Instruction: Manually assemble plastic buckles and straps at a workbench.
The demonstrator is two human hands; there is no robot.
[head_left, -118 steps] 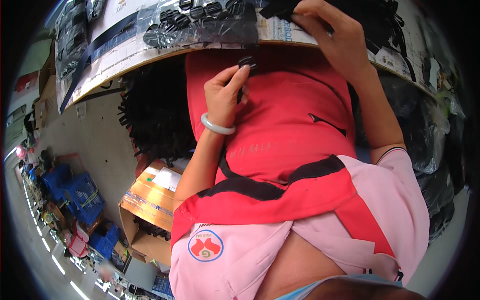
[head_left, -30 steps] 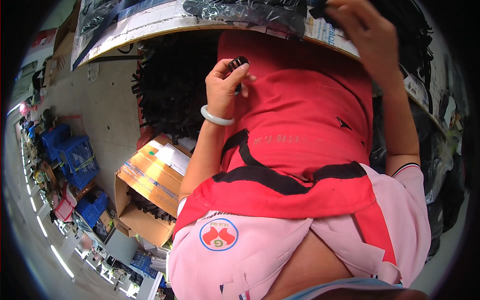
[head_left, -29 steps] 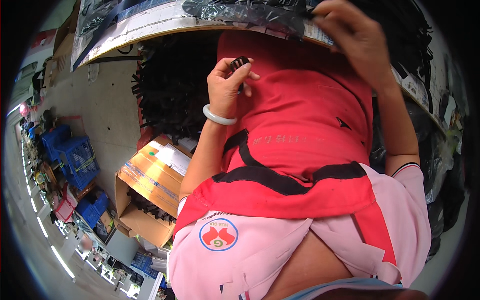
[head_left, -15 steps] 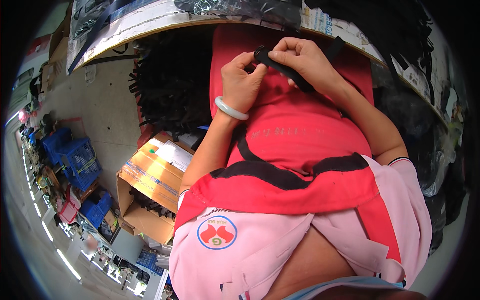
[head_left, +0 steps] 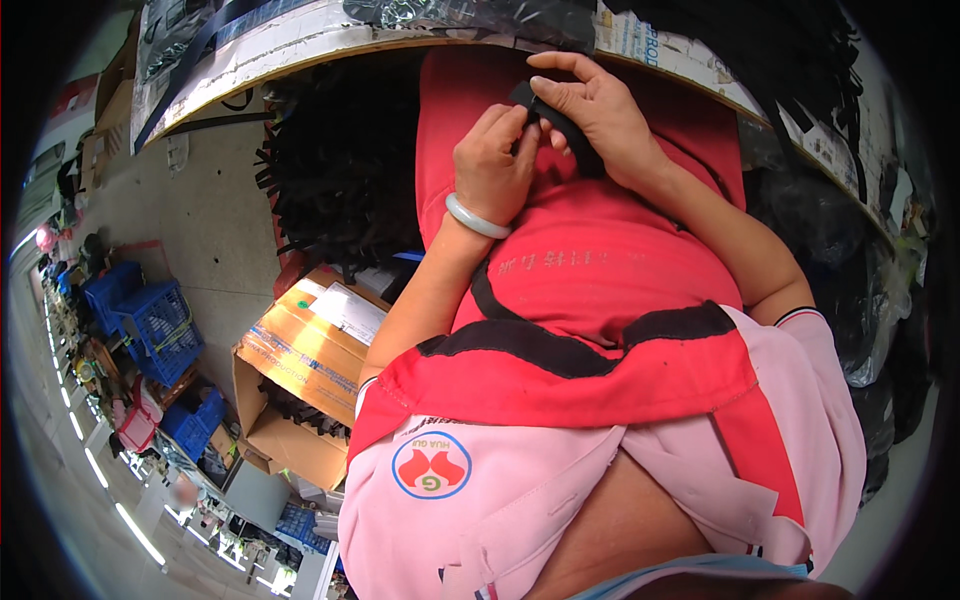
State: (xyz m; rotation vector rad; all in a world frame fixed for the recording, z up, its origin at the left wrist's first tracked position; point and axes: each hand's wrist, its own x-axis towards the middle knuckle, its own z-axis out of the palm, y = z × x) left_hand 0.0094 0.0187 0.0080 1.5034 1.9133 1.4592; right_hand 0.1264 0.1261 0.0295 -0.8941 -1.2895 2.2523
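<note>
Over my lap, a wide black strap is held between my two hands, one end bent over at the top. My left hand, with a pale bangle on its wrist, pinches the strap near that end. My right hand has the strap against its palm, its lower fingers curled behind it. The thumb and index finger of that hand are stretched toward the strap's top end. What lies under the left fingertips is hidden. Beneath both hands spreads a red apron.
A worktable edge curves across just beyond my hands, with black straps piled on its right. A heap of black strips hangs below at left. An open cardboard box stands by my left arm; blue crates are farther left.
The right thumb and index finger have lifted and spread from their pinch on the strap. My left hand has shifted slightly right, and the strap's far tail no longer shows beyond the right hand.
</note>
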